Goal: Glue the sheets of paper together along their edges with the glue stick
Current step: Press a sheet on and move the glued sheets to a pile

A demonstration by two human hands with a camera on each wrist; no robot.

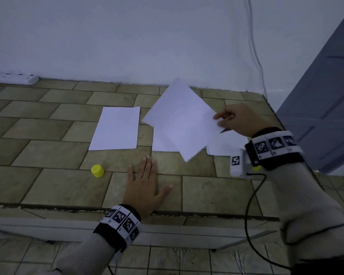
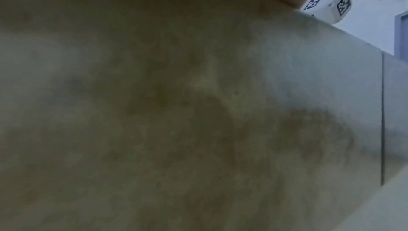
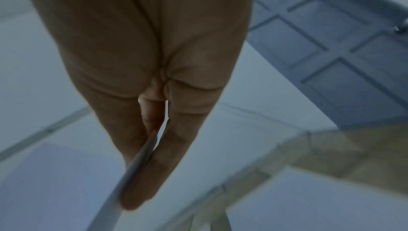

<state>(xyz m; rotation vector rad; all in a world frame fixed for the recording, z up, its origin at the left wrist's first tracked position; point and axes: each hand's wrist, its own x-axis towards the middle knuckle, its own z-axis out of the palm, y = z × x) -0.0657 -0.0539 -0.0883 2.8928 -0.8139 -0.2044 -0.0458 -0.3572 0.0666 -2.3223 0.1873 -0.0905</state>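
- No readable word, number, brand name or label appears in any of the three views
- The only signs are black-and-white square code markers, which carry patterns and no letters: they stand on the band of the left wrist (image 1: 122,221), on the band of the right wrist (image 1: 274,144), and on the white camera box (image 1: 236,162) under the right wrist
- In the left wrist view, two such markers show on the same white camera box (image 2: 326,6)
- The sheets of paper (image 1: 116,129) on the floor are blank, and the yellow cap (image 1: 97,171) shows no print
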